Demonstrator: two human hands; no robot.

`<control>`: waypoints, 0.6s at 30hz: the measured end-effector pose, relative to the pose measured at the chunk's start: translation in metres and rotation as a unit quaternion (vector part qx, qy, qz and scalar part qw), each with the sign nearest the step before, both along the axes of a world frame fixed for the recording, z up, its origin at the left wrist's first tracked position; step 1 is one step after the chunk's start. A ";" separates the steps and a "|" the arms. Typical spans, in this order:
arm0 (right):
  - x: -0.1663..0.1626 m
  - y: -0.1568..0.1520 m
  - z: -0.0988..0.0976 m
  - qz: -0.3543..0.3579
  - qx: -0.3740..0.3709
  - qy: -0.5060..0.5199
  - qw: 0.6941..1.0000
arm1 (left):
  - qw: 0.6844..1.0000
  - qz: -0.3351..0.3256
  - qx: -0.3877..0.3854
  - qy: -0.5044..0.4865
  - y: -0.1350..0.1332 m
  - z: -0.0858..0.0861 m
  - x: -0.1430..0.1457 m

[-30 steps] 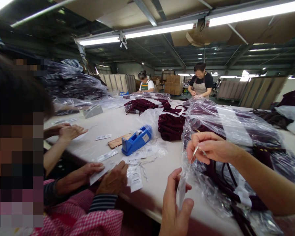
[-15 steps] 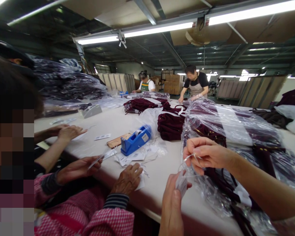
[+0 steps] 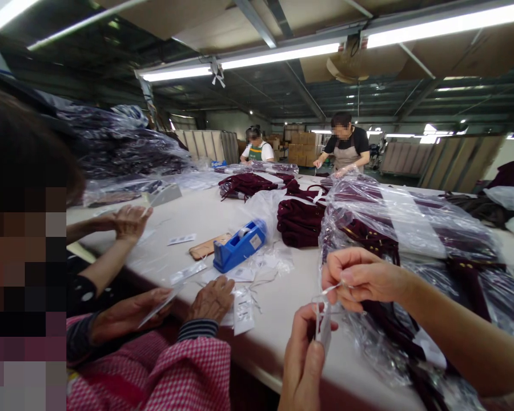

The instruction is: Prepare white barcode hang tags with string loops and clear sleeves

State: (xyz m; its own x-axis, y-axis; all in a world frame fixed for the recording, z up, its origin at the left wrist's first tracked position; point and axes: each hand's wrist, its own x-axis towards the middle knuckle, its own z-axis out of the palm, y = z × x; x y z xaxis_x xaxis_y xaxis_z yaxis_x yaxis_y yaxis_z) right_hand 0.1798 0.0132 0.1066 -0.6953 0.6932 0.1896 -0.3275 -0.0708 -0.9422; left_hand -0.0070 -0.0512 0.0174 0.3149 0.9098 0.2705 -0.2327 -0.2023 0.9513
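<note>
My left hand (image 3: 302, 357) pinches a small white hang tag (image 3: 323, 326) upright near the front edge of the white table (image 3: 205, 214). My right hand (image 3: 360, 277) is just above it, fingers pinched on a thin white string (image 3: 329, 290) that loops down to the tag. Both hands hover in front of a stack of maroon garments in clear plastic bags (image 3: 411, 234).
A blue tape dispenser (image 3: 239, 246) and loose white tags (image 3: 243, 302) lie mid-table. A seated person in a pink checked sleeve (image 3: 188, 371) handles tags at my left; another person's hands (image 3: 131, 221) are beyond. Folded maroon garments (image 3: 300, 221) and two standing workers (image 3: 346, 145) are farther back.
My right hand has dropped lower toward my left hand, the string now looped to the tag. The person on my left moved one hand forward onto the loose tags.
</note>
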 end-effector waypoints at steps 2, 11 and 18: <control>0.000 0.001 0.000 -0.006 -0.002 0.010 1.000 | 1.000 0.002 0.003 0.002 0.001 -0.001 -0.002; -0.006 0.006 0.012 -0.027 0.006 0.038 0.999 | 0.999 -0.016 0.024 0.038 0.011 -0.008 -0.010; -0.009 0.004 0.010 0.000 0.018 0.007 1.000 | 0.999 -0.038 0.014 0.005 0.008 -0.011 -0.010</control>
State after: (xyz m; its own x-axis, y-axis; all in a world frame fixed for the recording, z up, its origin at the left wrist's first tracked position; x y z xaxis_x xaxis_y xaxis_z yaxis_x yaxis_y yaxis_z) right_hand 0.1705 0.0173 0.1168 -0.6927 0.6857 0.2235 -0.3400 -0.0373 -0.9397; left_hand -0.0166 -0.0434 0.0066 0.3852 0.8754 0.2920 -0.2380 -0.2115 0.9480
